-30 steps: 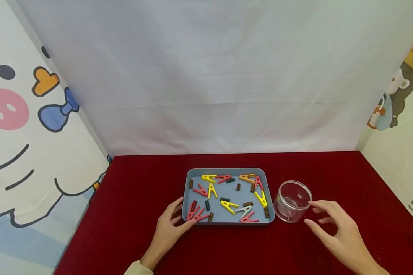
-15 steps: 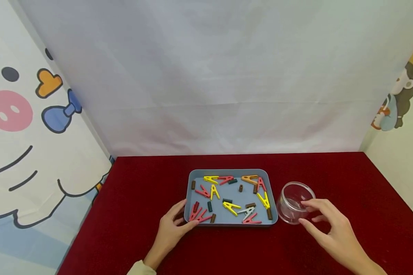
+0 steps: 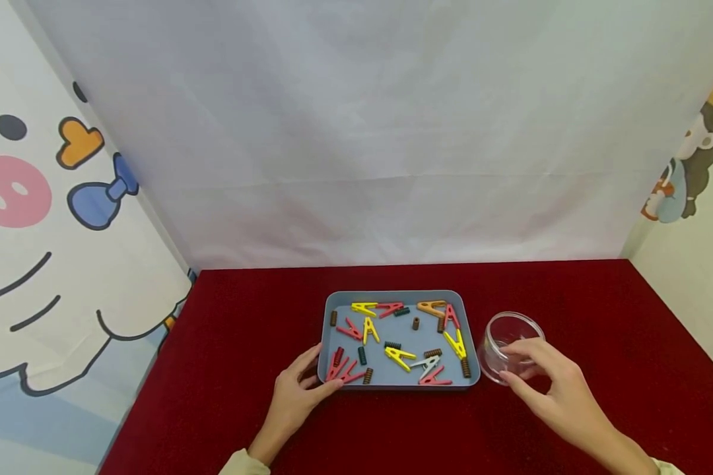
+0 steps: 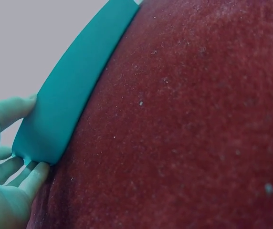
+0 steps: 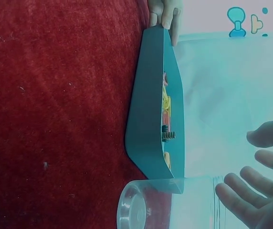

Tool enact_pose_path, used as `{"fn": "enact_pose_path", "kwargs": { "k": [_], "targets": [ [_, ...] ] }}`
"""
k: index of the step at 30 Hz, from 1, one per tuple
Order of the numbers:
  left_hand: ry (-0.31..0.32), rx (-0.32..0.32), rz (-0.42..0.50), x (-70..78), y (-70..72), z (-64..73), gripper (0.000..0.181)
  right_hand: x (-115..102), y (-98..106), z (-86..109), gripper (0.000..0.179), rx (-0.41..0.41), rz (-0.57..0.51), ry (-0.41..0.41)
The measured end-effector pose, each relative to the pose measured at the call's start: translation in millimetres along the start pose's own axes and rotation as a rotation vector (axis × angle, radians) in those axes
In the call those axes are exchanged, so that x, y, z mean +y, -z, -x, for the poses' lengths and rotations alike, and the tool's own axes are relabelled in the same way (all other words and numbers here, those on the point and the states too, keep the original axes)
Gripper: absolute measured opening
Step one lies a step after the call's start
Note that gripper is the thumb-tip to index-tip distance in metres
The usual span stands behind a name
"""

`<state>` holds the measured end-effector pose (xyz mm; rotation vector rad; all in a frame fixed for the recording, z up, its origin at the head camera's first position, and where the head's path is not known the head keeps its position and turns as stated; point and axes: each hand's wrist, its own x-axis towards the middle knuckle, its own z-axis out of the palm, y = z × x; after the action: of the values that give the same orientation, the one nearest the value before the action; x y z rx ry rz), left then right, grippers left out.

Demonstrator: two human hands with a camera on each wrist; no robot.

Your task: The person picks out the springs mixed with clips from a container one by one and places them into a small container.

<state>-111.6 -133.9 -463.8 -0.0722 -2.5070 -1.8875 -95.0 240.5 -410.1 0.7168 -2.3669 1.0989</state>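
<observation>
My left hand grips the near-left corner of a blue-grey tray, thumb on the near rim and fingers at the side wall. In the left wrist view its thumb and fingertips touch the tray wall. Several plastic A-shaped clips lie in the tray, among them yellow, red, orange and a pale one. Small coil springs in brown, dark green and dark red lie among them. My right hand hovers over a clear round jar, thumb and fingers apart, nothing held.
The jar stands upright on a dark red cloth, close against the tray's right end. A pale curtain hangs behind the table's back edge. Printed cartoon panels stand at the left and right.
My right hand has moved left, from the jar's right side to over its rim. The left hand keeps its place on the tray, and the clips and springs lie as before.
</observation>
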Motion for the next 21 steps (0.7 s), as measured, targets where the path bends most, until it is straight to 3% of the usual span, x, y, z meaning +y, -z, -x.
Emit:
{"fn": "enact_pose_path", "kwargs": {
  "k": [4,12,18,21],
  "targets": [
    [-0.005,0.002,0.016,0.2,-0.6,-0.8,0.070,2,-2,-4.3,0.044,0.014,-0.028,0.041],
    [0.013,0.020,0.020,-7.6,-0.5,-3.4,0.071,0,-7,-11.9,0.034,-0.003,-0.031,0.015],
    [0.019,0.014,0.025,2.5,-1.2,-0.9,0.070,-26,-8,-22.9,0.034,-0.042,-0.013,-0.024],
    [0.015,0.012,0.025,2.6,-1.3,-0.9,0.070,-17,-13,-22.3,0.035,-0.064,-0.013,-0.025]
  ]
}}
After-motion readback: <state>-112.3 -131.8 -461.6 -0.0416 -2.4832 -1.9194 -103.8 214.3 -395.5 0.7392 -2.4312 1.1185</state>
